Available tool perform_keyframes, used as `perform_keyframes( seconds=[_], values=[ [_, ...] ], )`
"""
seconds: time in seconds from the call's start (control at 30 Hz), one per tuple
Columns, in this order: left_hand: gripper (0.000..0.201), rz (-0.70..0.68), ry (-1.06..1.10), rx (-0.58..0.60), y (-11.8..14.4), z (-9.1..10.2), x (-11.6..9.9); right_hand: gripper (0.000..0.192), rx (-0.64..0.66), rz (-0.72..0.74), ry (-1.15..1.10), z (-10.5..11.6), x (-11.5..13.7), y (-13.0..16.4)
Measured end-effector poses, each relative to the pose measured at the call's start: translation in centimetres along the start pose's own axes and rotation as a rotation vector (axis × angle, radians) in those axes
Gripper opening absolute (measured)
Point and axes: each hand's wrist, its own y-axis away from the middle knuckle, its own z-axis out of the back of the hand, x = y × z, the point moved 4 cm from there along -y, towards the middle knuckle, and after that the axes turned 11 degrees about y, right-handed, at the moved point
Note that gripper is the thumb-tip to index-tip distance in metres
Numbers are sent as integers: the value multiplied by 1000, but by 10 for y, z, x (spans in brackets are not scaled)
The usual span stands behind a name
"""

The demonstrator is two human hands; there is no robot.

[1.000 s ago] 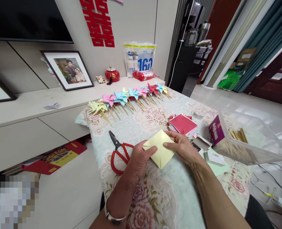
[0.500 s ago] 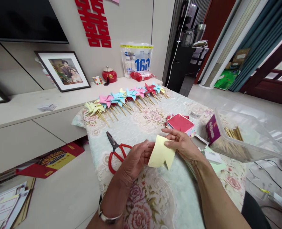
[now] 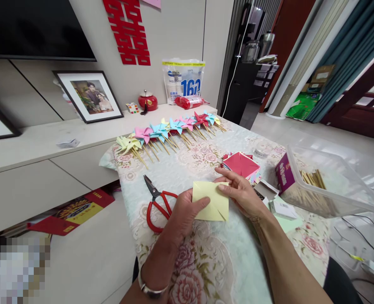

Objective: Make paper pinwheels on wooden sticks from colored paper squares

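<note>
Between my two hands is a square of pale yellow paper, held above the tablecloth, with a slit running in from its lower right corner. My left hand grips its left side, thumb on the front face and fingers behind. At the upper right edge my right hand pinches the sheet between thumb and fingers. Red-handled scissors lie beside my left hand, blades pointing away. Beyond my right hand sits a stack of coloured paper squares, a red one on top.
Finished paper pinwheels on sticks lie in a row along the table's far edge. At right stand a clear plastic bin of sticks and a small open box. A white cabinet runs behind the table.
The yellow paper has turned flatter towards me, and its bent lower corner now lies flat. My left thumb has come onto its face, closing that hand on the sheet.
</note>
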Motion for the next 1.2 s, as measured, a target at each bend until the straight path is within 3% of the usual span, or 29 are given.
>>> perform_keyframes(
  seconds=[0.17,0.4,0.57,0.63,0.77,0.83,0.97,1.2],
  values=[
    [57,-84,135,-131,-2,4,-2,71,112,-54,-22,-12,-2,0],
    [57,-61,189,-1,-3,-2,0,67,-40,-25,72,-5,-5,-3],
    [57,-75,172,-7,-1,-5,0,58,-37,29,146,-5,-3,-3],
    [57,-116,188,-45,-1,-6,-2,51,-129,116,245,-5,1,-2],
    [57,-180,214,-102,-2,-7,-5,33,-471,406,588,-7,17,10],
    [52,-208,199,-87,-4,-6,-5,24,-516,531,703,-15,24,18],
    [47,-255,160,-58,-7,-3,-3,9,-370,660,822,-36,29,24],
    [50,-275,242,-185,-6,-4,-8,16,-190,733,881,-43,22,16]
  ],
)
